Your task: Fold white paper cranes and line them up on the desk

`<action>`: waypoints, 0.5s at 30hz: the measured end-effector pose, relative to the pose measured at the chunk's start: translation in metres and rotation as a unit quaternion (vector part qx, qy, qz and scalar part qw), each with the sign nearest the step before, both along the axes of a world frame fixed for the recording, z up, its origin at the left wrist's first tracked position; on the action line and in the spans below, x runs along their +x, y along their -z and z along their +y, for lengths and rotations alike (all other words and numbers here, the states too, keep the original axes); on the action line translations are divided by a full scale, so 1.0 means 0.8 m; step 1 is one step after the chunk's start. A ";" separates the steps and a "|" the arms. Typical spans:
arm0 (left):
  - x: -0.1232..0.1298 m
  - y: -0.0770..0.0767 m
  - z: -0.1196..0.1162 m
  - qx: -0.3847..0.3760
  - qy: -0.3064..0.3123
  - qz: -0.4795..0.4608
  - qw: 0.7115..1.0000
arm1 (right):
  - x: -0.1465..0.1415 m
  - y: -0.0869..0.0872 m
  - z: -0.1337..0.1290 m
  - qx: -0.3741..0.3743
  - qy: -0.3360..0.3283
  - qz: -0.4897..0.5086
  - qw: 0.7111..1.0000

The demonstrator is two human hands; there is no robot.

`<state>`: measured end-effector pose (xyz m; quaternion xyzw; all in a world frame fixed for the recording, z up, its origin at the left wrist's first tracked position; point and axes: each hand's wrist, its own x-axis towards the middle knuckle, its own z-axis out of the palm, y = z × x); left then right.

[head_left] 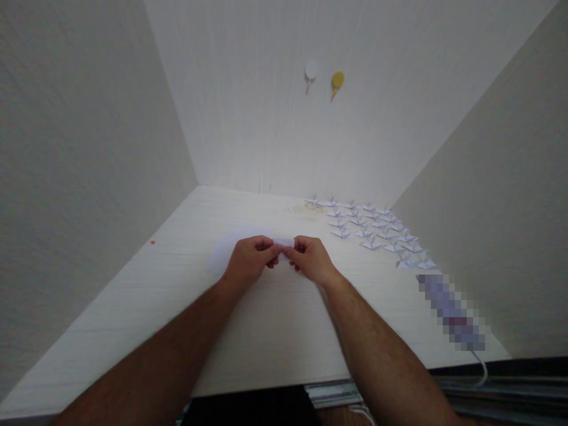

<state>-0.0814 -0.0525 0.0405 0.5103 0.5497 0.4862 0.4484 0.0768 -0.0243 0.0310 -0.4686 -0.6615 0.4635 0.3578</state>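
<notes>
A small piece of white paper (284, 242) is held between my two hands above the middle of the white table. My left hand (254, 258) pinches its left side between thumb and fingers. On the right side, my right hand (310, 258) grips it the same way, the two thumbs close together at its lower edge. The hands partly hide the paper, so its folds are hard to make out. Several folded white paper cranes (370, 244) stand in rows at the back right of the table.
The white table (133, 319) has walls on three sides. A blurred-out long object (452, 313) with a white cable lies at the right edge. A small orange speck (152, 242) is at the left. A white hook (310, 71) and a yellow hook (338, 80) are on the back wall.
</notes>
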 end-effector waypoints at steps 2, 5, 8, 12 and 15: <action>0.000 0.001 0.000 0.000 -0.002 0.002 1.000 | 0.000 0.000 0.000 -0.001 -0.002 0.000 1.000; 0.000 0.002 0.000 -0.007 -0.010 -0.001 1.000 | 0.000 0.000 0.000 -0.004 0.002 -0.006 1.000; 0.000 0.002 0.000 -0.008 -0.011 -0.010 1.000 | 0.000 0.000 0.001 -0.001 0.002 -0.008 1.000; 0.000 0.003 0.000 -0.006 -0.011 -0.007 1.000 | 0.000 -0.001 0.002 0.002 0.000 -0.013 1.000; 0.000 0.005 0.000 -0.006 -0.011 -0.011 1.000 | 0.001 -0.001 0.003 0.004 -0.002 -0.012 1.000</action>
